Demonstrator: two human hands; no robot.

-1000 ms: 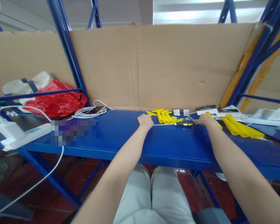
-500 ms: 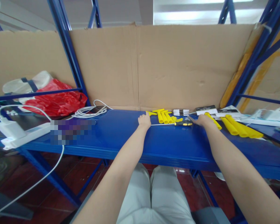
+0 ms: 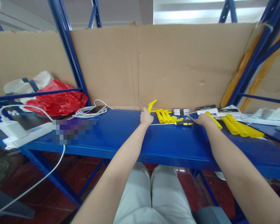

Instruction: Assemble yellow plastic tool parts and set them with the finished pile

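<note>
My left hand (image 3: 146, 117) is closed on a small yellow plastic part (image 3: 151, 105), tilted up off the blue shelf (image 3: 121, 133). Just right of it lie more yellow T-shaped parts (image 3: 164, 116). A screwdriver with a black and yellow handle (image 3: 183, 123) lies on the shelf, its thin shaft pointing left toward my left hand. My right hand (image 3: 203, 119) rests on the shelf right at the screwdriver's handle end, with a yellow tube (image 3: 213, 120) beside it; its fingers are hidden from me.
Several longer yellow tubes (image 3: 240, 129) lie to the right, with small boxes (image 3: 207, 109) behind. A coiled white cable (image 3: 90, 110), a red bag (image 3: 57, 101) and a white charger with power strip (image 3: 16, 132) sit at the left. Cardboard (image 3: 172, 65) backs the shelf.
My left hand has pinched one yellow part and raised it off the shelf, so it now tilts upward. My right hand has stayed by the screwdriver handle.
</note>
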